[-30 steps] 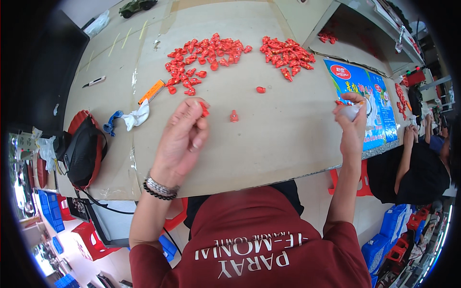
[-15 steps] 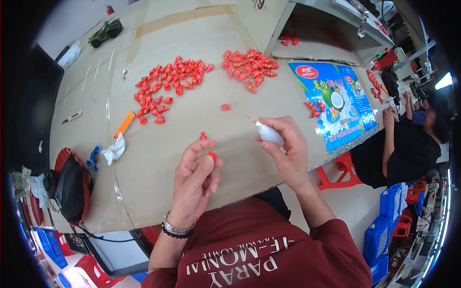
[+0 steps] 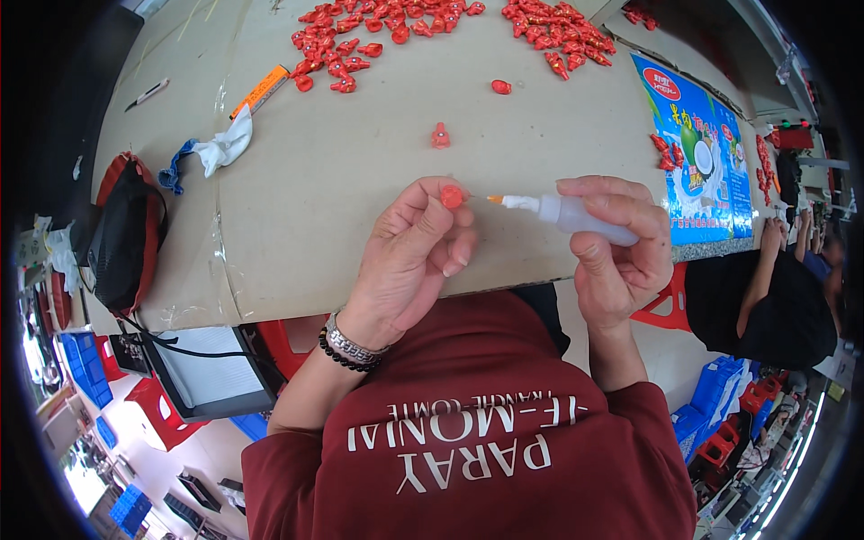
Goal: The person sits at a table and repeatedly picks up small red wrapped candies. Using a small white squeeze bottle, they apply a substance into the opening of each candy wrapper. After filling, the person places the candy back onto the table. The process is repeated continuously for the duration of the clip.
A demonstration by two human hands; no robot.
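Well, in the head view the left hand (image 3: pixel 414 247) pinches a small red piece (image 3: pixel 452 196) between thumb and fingers, above the near part of the table (image 3: pixel 540 148). The right hand (image 3: pixel 621 243) is curled around a translucent squeeze bottle (image 3: pixel 585 219), its thin needle pointing at that piece; whether they touch, I cannot tell.

Beyond the hands lie a loose red piece (image 3: pixel 440 136) and, farther off, another red piece (image 3: pixel 501 87), then a left pile (image 3: pixel 400 34) and a right pile (image 3: pixel 562 38) of red pieces. On the left are an orange box (image 3: pixel 260 92), a white cloth (image 3: pixel 225 144) and a black-and-red bag (image 3: pixel 130 234).

A blue printed sheet (image 3: pixel 706 175) with a few red pieces on it borders the space right of the bottle. The table's near edge runs just in front of the maroon shirt (image 3: pixel 450 378), below both hands; between hands and piles, the tabletop leaves room around the two loose pieces.
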